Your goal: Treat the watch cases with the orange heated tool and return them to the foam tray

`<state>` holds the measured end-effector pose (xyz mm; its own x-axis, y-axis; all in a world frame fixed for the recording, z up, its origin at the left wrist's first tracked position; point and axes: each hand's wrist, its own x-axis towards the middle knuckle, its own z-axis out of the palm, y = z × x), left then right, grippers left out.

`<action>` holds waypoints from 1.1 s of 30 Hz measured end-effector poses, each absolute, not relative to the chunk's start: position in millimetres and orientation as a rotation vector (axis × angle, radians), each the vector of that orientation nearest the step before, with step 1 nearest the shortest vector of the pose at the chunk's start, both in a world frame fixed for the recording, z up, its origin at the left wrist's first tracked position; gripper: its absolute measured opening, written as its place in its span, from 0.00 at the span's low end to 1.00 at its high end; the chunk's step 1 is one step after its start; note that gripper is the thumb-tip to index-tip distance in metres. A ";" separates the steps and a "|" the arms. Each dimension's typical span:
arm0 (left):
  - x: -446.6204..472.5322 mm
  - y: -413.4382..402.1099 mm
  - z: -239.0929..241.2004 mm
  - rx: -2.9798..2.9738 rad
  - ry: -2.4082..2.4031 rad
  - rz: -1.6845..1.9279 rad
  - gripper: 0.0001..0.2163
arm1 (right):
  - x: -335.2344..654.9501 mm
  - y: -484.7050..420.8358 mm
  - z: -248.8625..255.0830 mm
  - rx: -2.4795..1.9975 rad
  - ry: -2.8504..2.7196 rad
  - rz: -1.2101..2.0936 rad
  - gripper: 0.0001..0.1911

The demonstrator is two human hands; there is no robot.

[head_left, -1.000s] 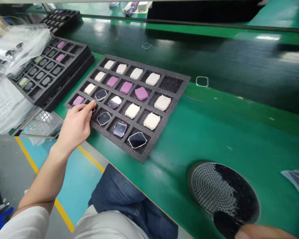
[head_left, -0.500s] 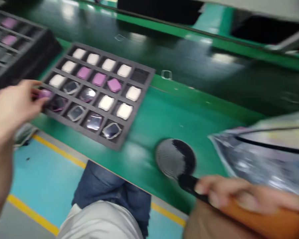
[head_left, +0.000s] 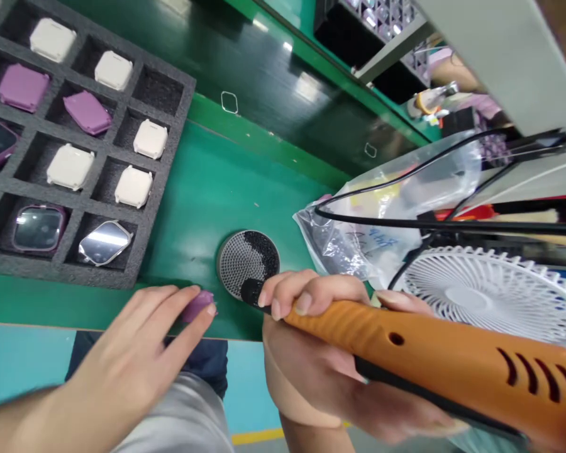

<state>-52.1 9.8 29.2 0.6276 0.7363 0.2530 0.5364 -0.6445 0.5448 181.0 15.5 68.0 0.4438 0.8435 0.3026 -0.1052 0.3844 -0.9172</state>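
Note:
Fingers of my left hand (head_left: 141, 340) pinch a small purple watch case (head_left: 198, 306) near the bench's front edge, just left of the round dish. My right hand (head_left: 316, 371) is wrapped round an orange electric screwdriver (head_left: 434, 343) with a black nose. The nose overlaps the near rim of the round dish (head_left: 233, 255); whether it touches cannot be made out. Tiny black pieces, too small to name for certain, cover the dish's right side. On the left, a dark foam tray (head_left: 170, 170) has white and purple cases and glossy dark-faced ones in its compartments.
A clear plastic bag (head_left: 358, 220) lies right of the dish, with a black cable (head_left: 387, 221) across it. Behind my right hand is a white fan grille (head_left: 490, 296). Thin clear frames (head_left: 229, 102) lie on the dark strip. A grey beam (head_left: 509, 44) crosses the upper right.
My left hand has moved from the tray's left side toward the dish, bringing the purple watch case. The view has swung right; the screwdriver stays in my right hand.

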 end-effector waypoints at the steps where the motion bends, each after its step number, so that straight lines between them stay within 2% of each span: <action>1: -38.0 8.8 23.1 2.451 0.972 0.601 0.19 | 181.0 15.2 68.8 -1.002 -0.913 0.750 0.22; 6: -8.3 11.8 1.3 2.460 0.965 0.595 0.18 | 180.6 12.2 75.4 -1.116 -0.919 0.811 0.18; 12: -12.1 14.6 -2.0 2.449 0.958 0.653 0.14 | 178.0 15.3 74.2 -1.131 -0.945 0.784 0.19; 25: -11.8 12.4 -5.3 2.407 0.943 0.688 0.16 | 180.4 10.7 74.8 -1.186 -0.944 0.740 0.21; 30: -10.5 14.5 -3.2 2.436 0.846 0.642 0.17 | 186.5 6.5 79.3 -1.168 -1.085 0.750 0.15; 33: -8.7 15.7 -1.8 2.453 0.838 0.625 0.16 | 188.4 -1.8 73.1 -1.190 -1.052 0.742 0.21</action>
